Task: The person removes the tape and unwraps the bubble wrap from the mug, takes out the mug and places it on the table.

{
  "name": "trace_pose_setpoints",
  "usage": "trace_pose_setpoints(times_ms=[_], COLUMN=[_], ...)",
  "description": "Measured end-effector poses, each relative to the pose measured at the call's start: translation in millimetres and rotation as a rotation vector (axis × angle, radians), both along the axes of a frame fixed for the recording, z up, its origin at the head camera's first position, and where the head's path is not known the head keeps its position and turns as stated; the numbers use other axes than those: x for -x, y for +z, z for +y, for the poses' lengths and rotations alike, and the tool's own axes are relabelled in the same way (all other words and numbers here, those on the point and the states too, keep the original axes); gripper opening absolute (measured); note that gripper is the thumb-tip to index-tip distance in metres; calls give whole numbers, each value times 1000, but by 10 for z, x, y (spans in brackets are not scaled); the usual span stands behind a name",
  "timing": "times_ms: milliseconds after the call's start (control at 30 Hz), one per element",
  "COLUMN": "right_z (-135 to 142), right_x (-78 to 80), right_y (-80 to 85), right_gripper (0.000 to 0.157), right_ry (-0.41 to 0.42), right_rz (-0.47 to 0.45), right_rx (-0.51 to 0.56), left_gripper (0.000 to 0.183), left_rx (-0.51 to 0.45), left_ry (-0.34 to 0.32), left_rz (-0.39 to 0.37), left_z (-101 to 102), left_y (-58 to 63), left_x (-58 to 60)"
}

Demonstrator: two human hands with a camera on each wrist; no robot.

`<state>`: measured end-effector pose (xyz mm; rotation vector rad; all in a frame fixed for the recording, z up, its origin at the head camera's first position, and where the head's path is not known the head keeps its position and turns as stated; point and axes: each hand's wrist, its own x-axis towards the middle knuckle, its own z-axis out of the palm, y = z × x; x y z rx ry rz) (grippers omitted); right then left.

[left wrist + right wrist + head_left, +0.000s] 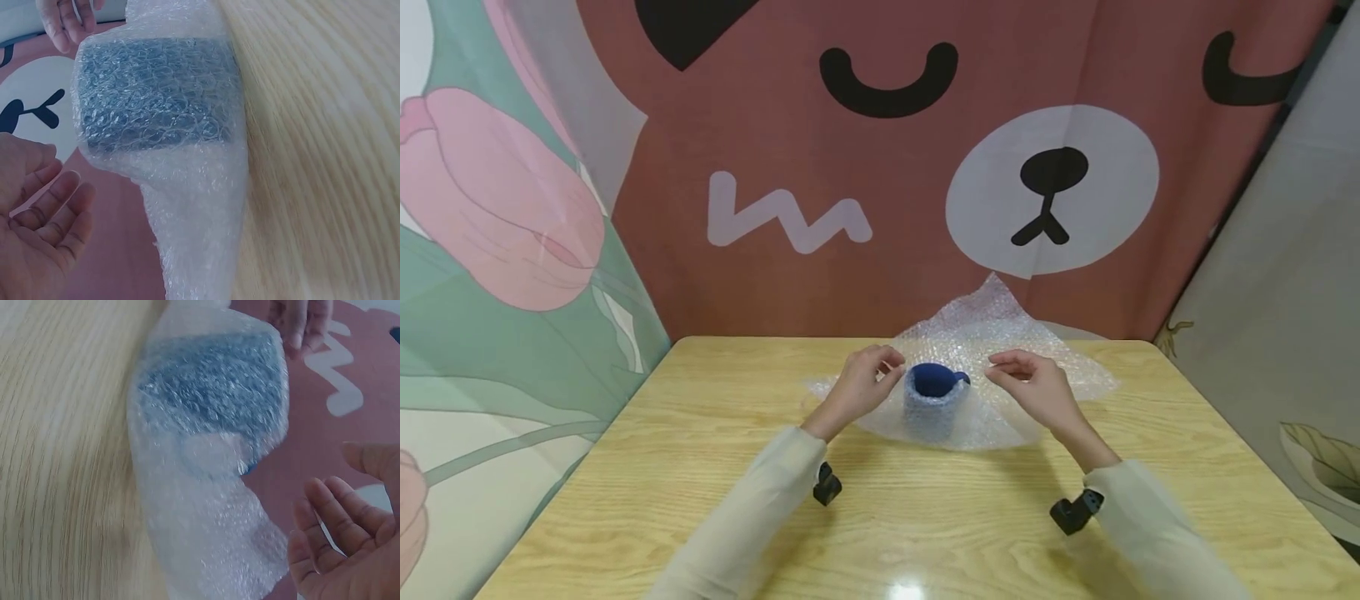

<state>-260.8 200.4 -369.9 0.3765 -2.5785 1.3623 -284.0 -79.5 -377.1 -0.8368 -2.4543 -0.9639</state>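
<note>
1 blue mug upright, bubble wrap around it, on counter; left hand, right hand flanking (fingers released).

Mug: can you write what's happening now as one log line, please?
mug: upright, top uncovered | wrap: up around mug's sides | left hand: empty | right hand: empty

Sleeves, two: long, pale cream. Wrist cameras, two: small, black, boxy; one sits at each cuff.
</note>
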Motion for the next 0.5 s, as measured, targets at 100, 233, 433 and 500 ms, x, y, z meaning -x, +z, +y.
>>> trace_pose_setpoints(times_ms=[100, 233, 433, 500], right_z=[-94, -184, -239, -252], right_x=[24, 51, 82, 92], right_y=[-19, -36, -63, -72], right_gripper=[25, 20, 26, 30], right_ry=[36, 70, 79, 71], right_rz=[-6, -24, -67, -97], right_rx=[-23, -60, -112, -107], left_gripper=[15, 19, 24, 25], left_rx=[9, 29, 70, 80], left_ry=[-3, -5, -6, -8], left_rz=[-24, -49, -128, -168], left_z=[18, 40, 82, 97], left_y=[4, -2, -17, -27], left_x=[11, 26, 38, 43])
